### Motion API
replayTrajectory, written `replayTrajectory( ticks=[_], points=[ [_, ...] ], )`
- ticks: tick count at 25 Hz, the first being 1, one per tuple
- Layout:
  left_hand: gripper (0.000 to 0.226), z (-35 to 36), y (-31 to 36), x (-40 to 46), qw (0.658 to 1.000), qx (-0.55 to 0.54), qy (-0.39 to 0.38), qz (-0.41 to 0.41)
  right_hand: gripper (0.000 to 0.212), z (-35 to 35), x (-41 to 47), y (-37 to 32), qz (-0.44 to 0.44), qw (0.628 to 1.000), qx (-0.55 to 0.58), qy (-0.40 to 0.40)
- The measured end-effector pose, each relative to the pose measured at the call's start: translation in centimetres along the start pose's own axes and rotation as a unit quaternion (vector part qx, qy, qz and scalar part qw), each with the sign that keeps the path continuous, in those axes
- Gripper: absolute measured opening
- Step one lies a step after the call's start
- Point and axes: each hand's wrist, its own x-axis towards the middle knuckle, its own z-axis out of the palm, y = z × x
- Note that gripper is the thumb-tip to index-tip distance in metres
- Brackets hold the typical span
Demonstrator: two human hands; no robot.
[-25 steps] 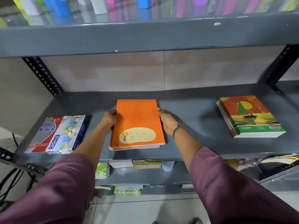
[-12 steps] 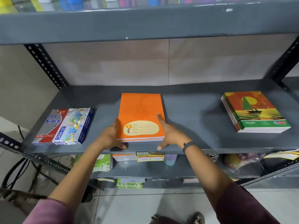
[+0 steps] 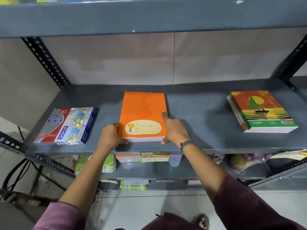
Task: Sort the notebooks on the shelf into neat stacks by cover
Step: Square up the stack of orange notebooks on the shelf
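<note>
Notebooks sit in two piles on the big grey shelf (image 3: 199,113). The orange stack (image 3: 144,113) lies flat in the middle, close to the front edge. The sailboat stack (image 3: 261,112) lies well apart on the right side, and its books are fanned out a little at the left edge. A box of crayons (image 3: 66,127) rests on the other side of the shelf, near the orange pile but not touching it. The left hand (image 3: 110,136) cups the near left corner of the orange pile, fingers curled under the bottom edge. The right hand (image 3: 174,130) presses flat against the pile's right side, with one finger lying along the top cover and the thumb at the front corner. Neither hand is lifting; both look like they are squeezing the pile straight. These books are likely thin and bendy, with smooth covers that slide on each other. A good hold is probably both sides at once, low down, so none slips out.
</note>
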Motion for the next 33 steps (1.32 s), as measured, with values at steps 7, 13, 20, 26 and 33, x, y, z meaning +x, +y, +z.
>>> replayTrajectory(
  ticks=[7,13,20,26,33],
  points=[
    [0.059,-0.1,0.1,-0.2,1.0,-0.024,0.014,-0.013,0.116,0.0,0.6,0.3,0.001,1.0,0.009,0.0],
    [0.041,-1.1,-0.8,-0.9,0.937,-0.328,-0.112,-0.037,0.115,2.0,0.6,1.9,-0.047,0.938,0.338,-0.068],
    [0.041,0.4,-0.9,0.7,0.878,-0.467,-0.04,-0.098,0.082,4.2,-0.3,2.1,-0.028,0.831,0.556,-0.001],
    [0.041,0.7,-1.1,1.1,0.883,-0.458,-0.03,-0.1,0.063,4.3,-0.1,2.4,-0.025,0.823,0.567,0.002],
    [0.04,0.9,-0.9,1.1,0.87,-0.484,-0.023,-0.093,0.047,3.9,-0.2,2.5,-0.024,0.811,0.585,-0.008]
  ],
)
